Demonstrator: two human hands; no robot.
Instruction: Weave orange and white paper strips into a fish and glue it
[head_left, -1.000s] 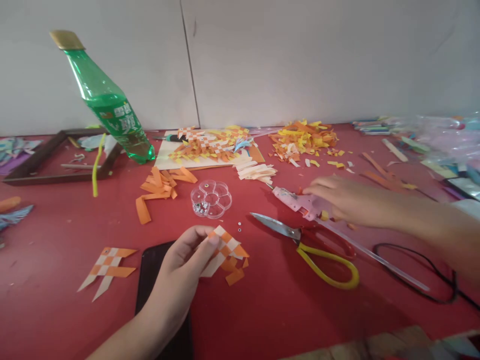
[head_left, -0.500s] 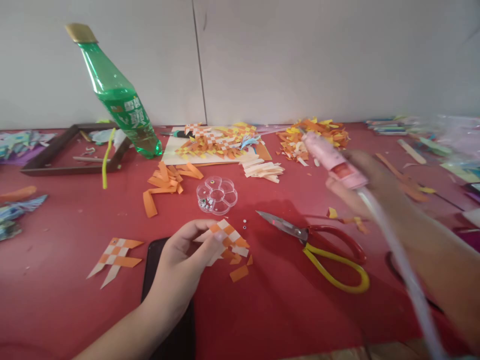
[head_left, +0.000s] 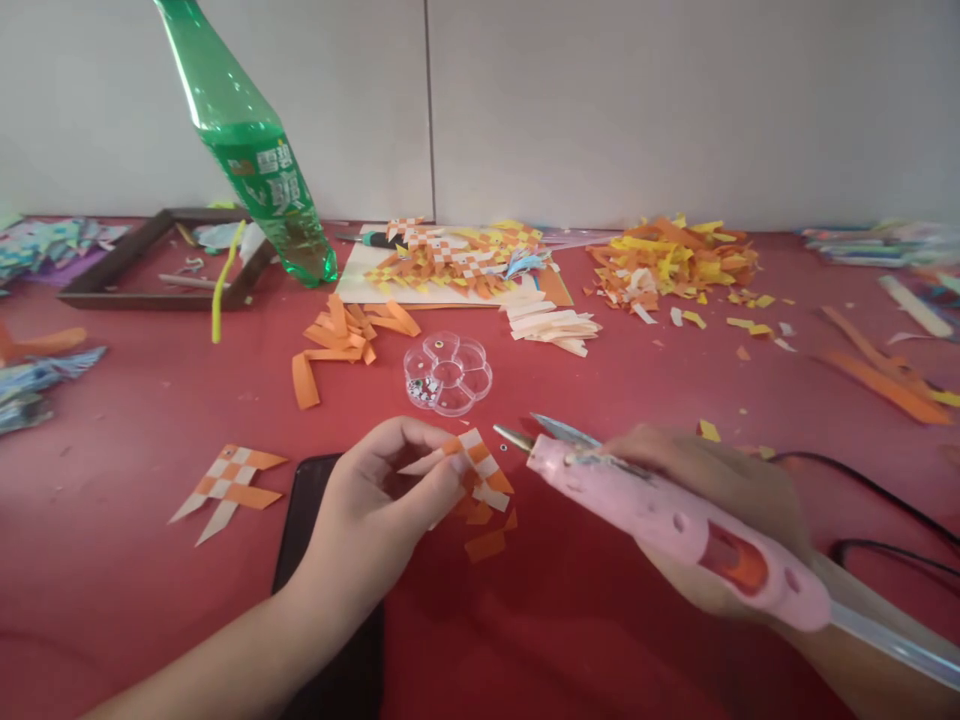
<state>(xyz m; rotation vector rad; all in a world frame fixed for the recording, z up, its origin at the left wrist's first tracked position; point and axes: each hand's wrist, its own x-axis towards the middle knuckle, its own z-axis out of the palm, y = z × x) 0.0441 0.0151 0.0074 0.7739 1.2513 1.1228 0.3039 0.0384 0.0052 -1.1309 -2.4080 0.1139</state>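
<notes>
Both hands are occupied: the left hand [head_left: 375, 510] pinches a small woven piece of orange-and-cream checkered paper [head_left: 484, 462] between thumb and fingers, above the red counter [head_left: 480, 640], and the right hand [head_left: 705, 480] grasps a pink plastic glue gun [head_left: 637, 510]. Whether a finger presses the trigger cannot be told. The gun's pointed metal nozzle [head_left: 513, 437] aims at the checkered piece, near it but apart.

Burning looks the chief danger: if the nozzle is hot, a small overshoot could bring it to the left thumb, which lies close to the paper's edge. Too hard a squeeze could flood the weave or let glue string onto the loose orange paper scraps [head_left: 486, 545] below. A slack pinch might let the strips shift out of their checks.

One tiny black-and-white eye [head_left: 503, 447] lies just beside the nozzle in this view; a brush from the gun could knock it away or stick it in the wrong place. Silver scissor blades [head_left: 566, 430] show beyond the gun, so a careless sideways swing could hit them. At right, the thin black cord [head_left: 870, 475] could snag and jerk the aim.
</notes>
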